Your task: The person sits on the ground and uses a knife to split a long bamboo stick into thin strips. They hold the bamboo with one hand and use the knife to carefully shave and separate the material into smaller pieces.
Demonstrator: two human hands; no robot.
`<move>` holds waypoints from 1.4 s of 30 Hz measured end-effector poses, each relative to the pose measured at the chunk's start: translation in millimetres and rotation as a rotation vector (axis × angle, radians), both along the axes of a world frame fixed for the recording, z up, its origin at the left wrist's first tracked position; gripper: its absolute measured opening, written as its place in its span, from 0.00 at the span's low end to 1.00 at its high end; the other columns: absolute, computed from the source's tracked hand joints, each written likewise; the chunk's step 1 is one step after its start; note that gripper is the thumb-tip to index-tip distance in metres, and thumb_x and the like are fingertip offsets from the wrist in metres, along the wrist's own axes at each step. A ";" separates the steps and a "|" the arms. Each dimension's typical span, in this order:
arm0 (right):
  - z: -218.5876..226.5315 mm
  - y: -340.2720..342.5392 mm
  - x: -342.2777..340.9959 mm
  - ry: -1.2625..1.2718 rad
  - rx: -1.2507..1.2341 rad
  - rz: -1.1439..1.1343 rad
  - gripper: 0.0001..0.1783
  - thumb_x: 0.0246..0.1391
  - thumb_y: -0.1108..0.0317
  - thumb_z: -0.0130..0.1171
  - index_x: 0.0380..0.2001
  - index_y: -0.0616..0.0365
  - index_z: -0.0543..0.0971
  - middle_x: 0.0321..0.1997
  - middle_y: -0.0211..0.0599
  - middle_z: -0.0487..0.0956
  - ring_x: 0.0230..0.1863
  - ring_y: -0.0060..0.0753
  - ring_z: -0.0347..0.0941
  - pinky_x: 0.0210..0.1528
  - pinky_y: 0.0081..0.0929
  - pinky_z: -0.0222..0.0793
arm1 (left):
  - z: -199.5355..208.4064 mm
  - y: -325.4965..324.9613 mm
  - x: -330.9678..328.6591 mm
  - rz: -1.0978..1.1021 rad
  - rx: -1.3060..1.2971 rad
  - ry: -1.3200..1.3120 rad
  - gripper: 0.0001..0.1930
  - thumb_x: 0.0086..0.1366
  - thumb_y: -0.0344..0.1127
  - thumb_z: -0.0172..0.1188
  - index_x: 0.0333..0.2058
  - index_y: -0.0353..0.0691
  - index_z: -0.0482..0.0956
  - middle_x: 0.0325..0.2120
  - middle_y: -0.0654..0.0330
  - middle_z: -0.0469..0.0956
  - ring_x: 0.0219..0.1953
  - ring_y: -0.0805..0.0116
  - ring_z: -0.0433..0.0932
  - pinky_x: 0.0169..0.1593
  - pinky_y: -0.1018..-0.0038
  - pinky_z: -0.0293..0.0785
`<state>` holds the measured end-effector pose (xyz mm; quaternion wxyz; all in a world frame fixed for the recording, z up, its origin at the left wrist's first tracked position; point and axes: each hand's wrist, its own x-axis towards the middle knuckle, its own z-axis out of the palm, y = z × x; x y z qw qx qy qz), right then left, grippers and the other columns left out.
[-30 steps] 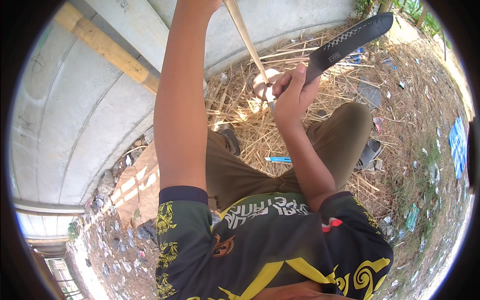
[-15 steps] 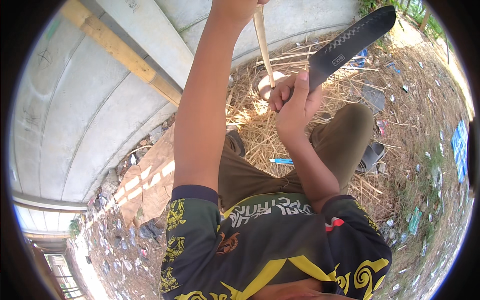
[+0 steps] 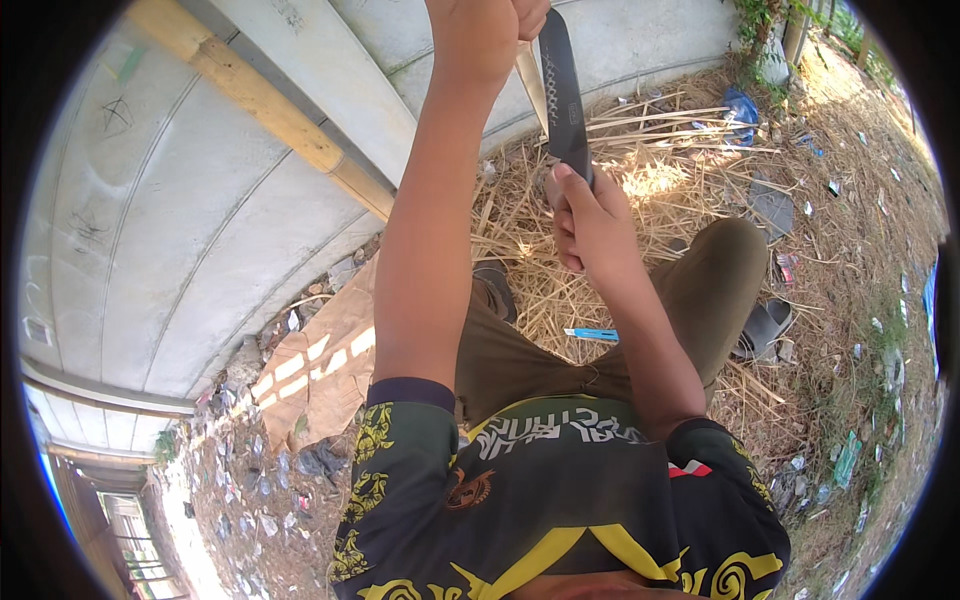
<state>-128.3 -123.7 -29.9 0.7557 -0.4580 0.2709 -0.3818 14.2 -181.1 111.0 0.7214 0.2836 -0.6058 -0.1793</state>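
My left hand [image 3: 487,35], at the top edge of the picture, is closed round the upper end of a pale split bamboo strip [image 3: 531,85] that slants down. My right hand [image 3: 598,225] grips a large knife [image 3: 566,110] with a broad black blade and a dimpled row along it. The thumb lies at the base of the blade. The blade stands nearly upright just right of the strip, its tip close to my left fingers; whether it touches the strip I cannot tell. A round pale block behind my right hand is mostly hidden.
Bamboo splints and shavings [image 3: 525,245] cover the ground between my legs, with a blue cutter knife [image 3: 591,334] on them. A dark sandal [image 3: 765,328] lies beyond my right knee. Brown cardboard [image 3: 325,375], a bamboo pole [image 3: 270,100] and a grey wall [image 3: 190,240] stand left.
The knife has swung from pointing up and right to nearly upright, coming close beside the bamboo strip. My left hand keeps its hold at the top. The whole view has shifted slightly.
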 end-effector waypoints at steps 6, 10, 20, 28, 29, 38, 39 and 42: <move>11.2 -4.9 -28.7 -0.330 -0.191 -0.530 0.16 0.71 0.57 0.50 0.31 0.53 0.65 0.18 0.21 0.61 0.12 0.13 0.55 0.11 0.17 0.50 | 1.0 7.1 21.8 -0.089 0.055 -0.065 0.36 0.69 0.72 0.41 0.14 0.50 0.53 0.10 0.70 0.52 0.12 0.77 0.51 0.17 0.76 0.48; -10.4 -1.1 -27.4 -0.216 -0.151 -0.396 0.14 0.70 0.56 0.51 0.39 0.56 0.69 0.17 0.20 0.63 0.12 0.11 0.58 0.12 0.17 0.53 | 20.2 7.9 -7.5 0.008 0.017 0.002 0.29 0.74 0.61 0.45 0.18 0.47 0.59 0.12 0.68 0.57 0.15 0.75 0.58 0.21 0.77 0.56; 17.7 -11.1 -34.0 -0.401 -0.297 -0.609 0.14 0.71 0.58 0.51 0.33 0.55 0.67 0.20 0.25 0.65 0.13 0.15 0.58 0.13 0.19 0.54 | 25.0 23.7 -12.9 0.220 -0.069 0.038 0.31 0.73 0.59 0.51 0.16 0.52 0.53 0.11 0.73 0.49 0.12 0.81 0.47 0.16 0.78 0.44; 1.0 -5.3 -34.3 0.120 -0.437 -0.183 0.15 0.71 0.57 0.50 0.35 0.56 0.68 0.19 0.22 0.65 0.16 0.13 0.61 0.17 0.20 0.59 | 16.9 23.8 -36.7 0.459 -0.098 0.067 0.31 0.73 0.59 0.52 0.15 0.52 0.53 0.11 0.73 0.50 0.11 0.82 0.48 0.15 0.78 0.43; 16.7 -7.2 -42.2 0.006 -0.408 -0.289 0.15 0.71 0.57 0.50 0.35 0.57 0.69 0.20 0.22 0.64 0.15 0.13 0.59 0.16 0.19 0.57 | 17.9 25.4 -31.7 0.478 -0.096 0.057 0.31 0.73 0.60 0.52 0.15 0.52 0.54 0.11 0.73 0.50 0.11 0.82 0.48 0.15 0.78 0.43; -7.3 -17.0 -31.7 0.151 -0.427 -0.067 0.14 0.69 0.58 0.53 0.35 0.58 0.70 0.18 0.21 0.65 0.15 0.13 0.60 0.16 0.20 0.59 | 20.5 14.9 -40.2 0.401 -0.114 0.047 0.30 0.73 0.57 0.53 0.16 0.51 0.55 0.12 0.73 0.51 0.12 0.83 0.50 0.15 0.78 0.44; 4.2 -18.3 -40.5 0.225 -0.465 -0.054 0.15 0.69 0.57 0.53 0.34 0.57 0.70 0.18 0.22 0.66 0.16 0.14 0.62 0.18 0.21 0.62 | 20.6 17.1 -34.7 0.406 -0.102 0.057 0.30 0.73 0.57 0.53 0.16 0.50 0.55 0.12 0.73 0.51 0.12 0.83 0.50 0.15 0.78 0.44; 40.0 -25.3 -55.7 -0.168 -0.259 -0.331 0.15 0.68 0.58 0.54 0.33 0.58 0.70 0.17 0.23 0.65 0.12 0.16 0.59 0.12 0.22 0.57 | 19.2 21.0 -29.1 0.398 -0.103 0.070 0.29 0.73 0.56 0.54 0.16 0.50 0.56 0.12 0.73 0.52 0.12 0.82 0.49 0.15 0.78 0.44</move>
